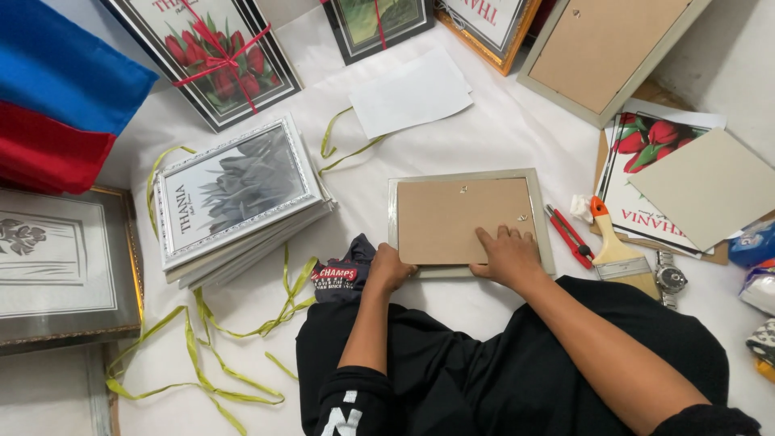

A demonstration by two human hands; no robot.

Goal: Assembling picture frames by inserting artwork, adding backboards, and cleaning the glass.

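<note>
White sheeting on the floor (pixel 500 129) holds a stack of frames (pixel 238 198) at left. Centre, a face-down picture frame (pixel 471 222) looks light, stiff, probably fragile; best gripped by its edges. Left hand (pixel 390 269) grips its near edge; right hand (pixel 507 254) presses flat on the backing.

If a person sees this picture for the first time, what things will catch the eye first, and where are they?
In the centre, the left hand and right hand press on a face-down picture frame with a brown backing, lying on a white sheet. At the upper left, a framed print of red tulips tied with red ribbon stands out, beside blue and red cloth. To the right of the hands lie a paintbrush and a red cutter.
</note>
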